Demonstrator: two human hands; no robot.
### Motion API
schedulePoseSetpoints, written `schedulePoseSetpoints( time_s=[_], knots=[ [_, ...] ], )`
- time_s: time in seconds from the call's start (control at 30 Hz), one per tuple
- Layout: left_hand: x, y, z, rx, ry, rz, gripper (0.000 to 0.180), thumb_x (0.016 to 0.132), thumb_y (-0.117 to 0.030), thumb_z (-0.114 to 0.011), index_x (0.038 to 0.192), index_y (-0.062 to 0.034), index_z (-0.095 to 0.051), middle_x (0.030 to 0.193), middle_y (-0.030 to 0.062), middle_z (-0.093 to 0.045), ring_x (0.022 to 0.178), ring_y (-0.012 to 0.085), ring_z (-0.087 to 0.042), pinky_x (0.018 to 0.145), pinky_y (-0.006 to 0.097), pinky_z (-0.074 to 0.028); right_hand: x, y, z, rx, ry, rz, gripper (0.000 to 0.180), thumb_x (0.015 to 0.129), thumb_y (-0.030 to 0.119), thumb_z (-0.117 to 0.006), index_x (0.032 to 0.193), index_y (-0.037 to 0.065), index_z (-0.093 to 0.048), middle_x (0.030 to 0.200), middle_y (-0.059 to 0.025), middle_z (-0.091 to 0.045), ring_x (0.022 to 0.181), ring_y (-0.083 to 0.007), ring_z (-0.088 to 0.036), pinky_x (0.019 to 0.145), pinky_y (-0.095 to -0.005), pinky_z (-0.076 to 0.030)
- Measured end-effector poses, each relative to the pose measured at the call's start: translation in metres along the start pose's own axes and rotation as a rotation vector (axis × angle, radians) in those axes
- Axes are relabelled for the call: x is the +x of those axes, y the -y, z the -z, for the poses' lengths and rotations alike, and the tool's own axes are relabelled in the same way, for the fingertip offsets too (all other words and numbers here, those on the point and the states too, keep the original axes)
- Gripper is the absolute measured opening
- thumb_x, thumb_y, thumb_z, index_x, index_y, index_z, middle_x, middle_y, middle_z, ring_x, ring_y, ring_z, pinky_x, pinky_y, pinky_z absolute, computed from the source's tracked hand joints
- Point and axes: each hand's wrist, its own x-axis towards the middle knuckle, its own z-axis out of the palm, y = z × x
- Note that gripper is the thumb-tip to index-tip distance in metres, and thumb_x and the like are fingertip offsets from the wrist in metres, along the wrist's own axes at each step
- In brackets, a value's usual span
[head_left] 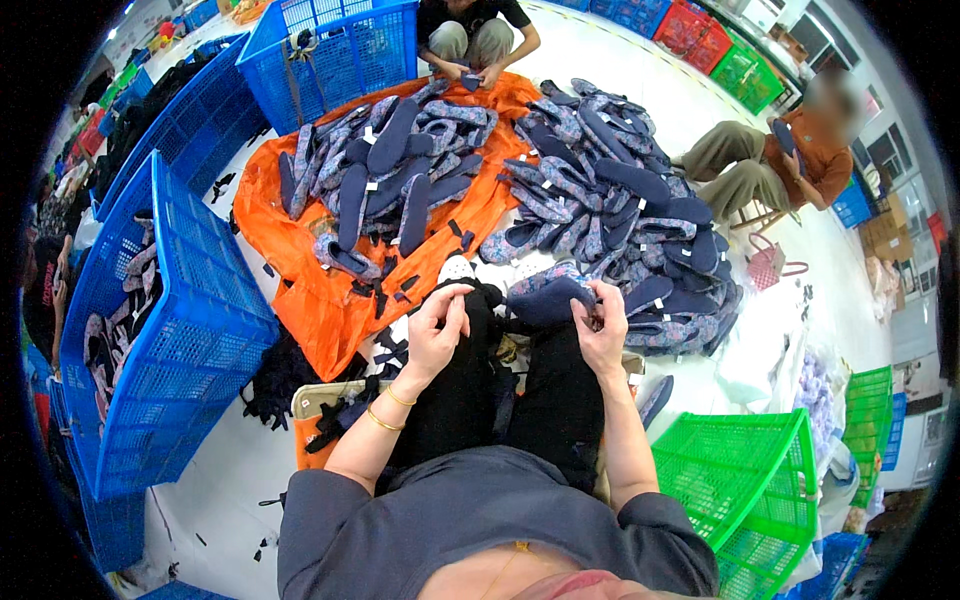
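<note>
Over my lap, my right hand (602,328) grips a slipper (543,297) with a dark navy sole and a floral patterned edge. To its left, my left hand (438,330) is closed in a pinch, apart from the slipper; what its fingertips hold, if anything, is too small to make out. Beyond my knees a large heap of similar slippers (640,180) lies on the floor. Another pile of slippers (385,150) rests on an orange sheet (290,290), with small dark fabric scraps (375,290) scattered at its near side.
Blue plastic crates (185,330) stand at my left, one holding slippers. A green crate (740,470) is at my right. Two people sit beyond the heaps, one person (470,40) at the far side and another person (790,160) at right, each handling a slipper.
</note>
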Motion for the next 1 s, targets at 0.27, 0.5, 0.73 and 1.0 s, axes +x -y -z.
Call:
schedulePoseSetpoints(
  time_s=[0.27,0.5,0.73,1.0],
  knots=[
    [0.000,0.007,-0.005,-0.002,0.034,-0.003,0.019,0.098,-0.007,-0.049,0.112,0.0011,-0.060,0.064,-0.0006,-0.055,0.053,0.0035,-0.047,0.048,0.019,-0.035,-0.006,0.001,-0.002,-0.001,0.021,-0.001,0.035,0.080,0.003,-0.073,0.112,0.004,-0.058,0.099,-0.0096,-0.058,0.072,-0.0166,-0.061,0.063,-0.0262,-0.049],
    [0.000,0.009,-0.007,0.010,0.039,-0.014,0.019,0.099,-0.007,-0.048,0.112,-0.0001,-0.060,0.064,-0.0006,-0.056,0.051,0.0032,-0.046,0.046,0.018,-0.033,-0.004,0.005,-0.003,-0.063,0.045,0.033,0.036,0.079,0.003,-0.073,0.112,0.004,-0.058,0.098,-0.0098,-0.058,0.066,-0.0174,-0.058,0.060,-0.0267,-0.048],
    [0.005,0.005,-0.007,0.023,0.028,-0.017,0.019,0.099,-0.009,-0.049,0.111,0.0000,-0.060,0.060,-0.0019,-0.055,0.049,0.0027,-0.046,0.045,0.019,-0.034,-0.001,0.003,-0.006,-0.062,0.018,0.080,0.037,0.076,0.001,-0.075,0.109,0.003,-0.059,0.096,-0.0061,-0.057,0.062,-0.0112,-0.049,0.057,-0.0229,-0.043],
    [0.000,0.003,-0.011,-0.043,0.000,0.025,0.019,0.096,-0.006,-0.051,0.111,0.0000,-0.062,0.061,-0.0009,-0.055,0.052,0.0040,-0.050,0.048,0.019,-0.036,-0.004,0.007,-0.005,-0.084,0.049,0.071,0.044,0.071,-0.005,-0.072,0.111,0.006,-0.058,0.098,-0.0100,-0.058,0.063,-0.0198,-0.058,0.056,-0.0271,-0.047]
  ],
)
